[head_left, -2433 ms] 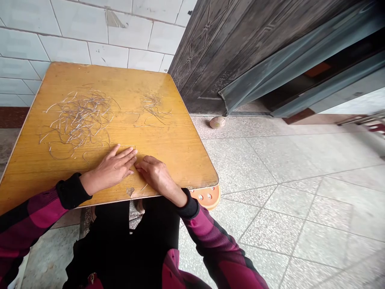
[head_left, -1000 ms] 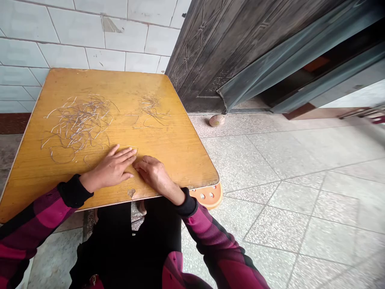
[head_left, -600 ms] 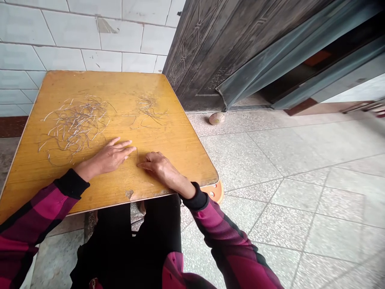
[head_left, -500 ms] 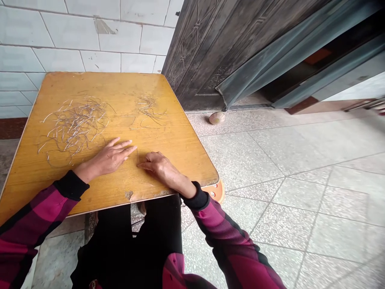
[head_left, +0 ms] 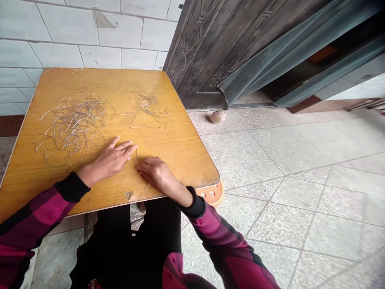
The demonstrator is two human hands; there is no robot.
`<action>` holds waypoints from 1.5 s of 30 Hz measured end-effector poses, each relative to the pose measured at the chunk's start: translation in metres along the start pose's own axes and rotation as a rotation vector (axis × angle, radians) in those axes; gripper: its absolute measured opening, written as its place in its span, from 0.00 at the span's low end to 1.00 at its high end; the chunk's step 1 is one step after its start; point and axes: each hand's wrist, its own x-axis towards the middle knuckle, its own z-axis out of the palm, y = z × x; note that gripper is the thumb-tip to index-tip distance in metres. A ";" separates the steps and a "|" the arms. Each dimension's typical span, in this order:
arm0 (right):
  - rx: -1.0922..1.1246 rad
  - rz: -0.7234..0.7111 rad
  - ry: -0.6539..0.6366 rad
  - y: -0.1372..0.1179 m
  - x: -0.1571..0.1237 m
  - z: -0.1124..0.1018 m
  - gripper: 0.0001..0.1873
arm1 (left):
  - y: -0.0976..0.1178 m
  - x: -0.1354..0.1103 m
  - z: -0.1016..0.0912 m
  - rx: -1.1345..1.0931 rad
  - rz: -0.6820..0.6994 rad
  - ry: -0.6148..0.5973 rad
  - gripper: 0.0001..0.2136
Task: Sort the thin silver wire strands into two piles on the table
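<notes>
Left hand (head_left: pixel 112 161) lies palm-down on the wooden counter (head_left: pixel 90 82), fingers (head_left: pixel 120 149) spread, holding nothing. Right hand (head_left: pixel 156 174) rests nearer the counter's front edge, fingers (head_left: pixel 142 168) curled low; cannot tell whether they pinch anything. Short wire strand (head_left: pixel 136 155) lies between the hands; second short strand (head_left: pixel 146 187) lies just below right hand. Large tangle of thin metal wires (head_left: pixel 72 124) lies just beyond left hand; smaller tangle (head_left: pixel 148 106) lies farther back, well apart.
</notes>
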 end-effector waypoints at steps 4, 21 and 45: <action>-0.023 0.127 0.042 -0.021 -0.001 0.013 0.08 | 0.003 -0.001 0.003 0.010 0.001 0.004 0.22; 0.071 0.094 0.018 -0.030 0.024 0.022 0.13 | 0.006 0.002 0.001 -0.037 -0.026 -0.010 0.22; 0.172 0.263 0.083 -0.029 0.017 0.018 0.02 | 0.050 -0.061 -0.010 -0.035 -0.022 0.178 0.20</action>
